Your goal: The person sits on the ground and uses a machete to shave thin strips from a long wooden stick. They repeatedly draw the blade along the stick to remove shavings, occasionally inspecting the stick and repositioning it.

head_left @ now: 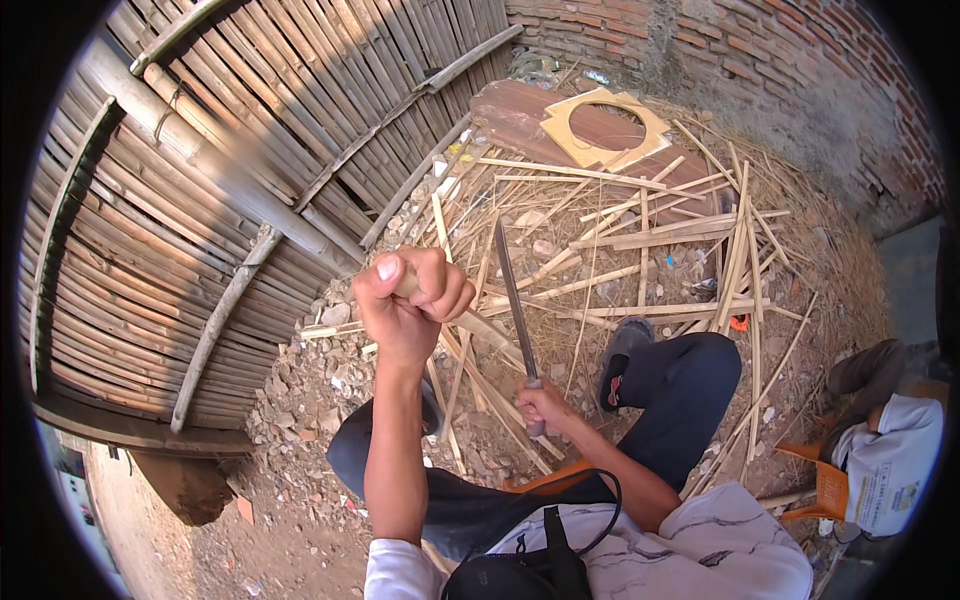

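My left hand (412, 300) is raised in front of me, its fingers wrapped round one end of a pale bamboo strip (490, 334). The strip slants down to the right, toward the blade. Lower and to the right, my right hand (548, 407) grips a long knife (513, 295) by its handle. Its narrow, dark blade points up and away from me, tilted slightly left. The strip's lower end comes close to the blade near the handle; whether they touch I cannot tell. My bent knees are on either side of my hands.
Many split bamboo strips (745, 260) lie across rubble and straw. Beyond them, a yellowish board with a round hole (573, 148) rests on a brown panel (505, 115). A bamboo wall (270, 110) stands left, a brick wall (720, 60) behind. Another person (895, 450) sits at right on an orange chair (830, 490).
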A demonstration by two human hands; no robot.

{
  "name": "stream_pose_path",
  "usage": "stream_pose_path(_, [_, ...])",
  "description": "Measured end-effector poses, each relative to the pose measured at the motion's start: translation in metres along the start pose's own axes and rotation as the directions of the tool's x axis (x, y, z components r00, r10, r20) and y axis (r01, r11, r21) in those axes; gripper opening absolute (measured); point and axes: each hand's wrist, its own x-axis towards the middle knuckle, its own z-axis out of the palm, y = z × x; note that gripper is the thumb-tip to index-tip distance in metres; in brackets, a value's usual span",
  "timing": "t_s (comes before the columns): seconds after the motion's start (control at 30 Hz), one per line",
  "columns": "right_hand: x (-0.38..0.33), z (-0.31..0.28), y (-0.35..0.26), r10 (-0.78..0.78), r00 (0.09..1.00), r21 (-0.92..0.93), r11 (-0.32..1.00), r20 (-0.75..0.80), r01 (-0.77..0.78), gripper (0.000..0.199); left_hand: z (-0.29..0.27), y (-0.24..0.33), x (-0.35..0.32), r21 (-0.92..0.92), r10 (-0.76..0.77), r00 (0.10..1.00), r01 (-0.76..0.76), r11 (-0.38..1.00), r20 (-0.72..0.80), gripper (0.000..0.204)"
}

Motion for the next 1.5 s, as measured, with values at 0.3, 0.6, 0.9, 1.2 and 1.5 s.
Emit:
stream_pose_path(0.3, [0.032,-0.065,0.068,0.266,0.963,0.190,0.948,-0.032,-0.256,0.017,-0.019,0.013,-0.003,-0.011,0.025,0.999,-0.025,1.000,-0.024,0.053])
stream_pose_path(0.6, [0.019,-0.025,0.032,0.048,0.973,0.045,0.997,0.226,-0.059,0.014,-0.028,0.020,-0.009,-0.043,0.049,0.994,-0.044,0.998,0.100,0.051])
stream_pose_path(0.9, [0.030,-0.049,0.066,0.196,0.978,0.176,0.963,0.073,-0.206,0.017,-0.021,0.024,-0.014,-0.048,0.034,0.993,-0.029,0.998,0.113,0.054])
stream_pose_path(1.2, [-0.022,0.082,-0.029,-0.082,0.996,-0.023,0.996,0.046,0.083,0.017,0.016,-0.001,0.002,0.370,0.295,0.813,-0.106,0.923,-0.503,0.053])
stream_pose_path(1.5, [-0.015,0.046,-0.034,0.108,0.994,-0.041,0.993,0.012,-0.107,0.014,0.005,0.006,0.000,0.365,0.296,0.801,-0.104,0.925,-0.520,0.053])
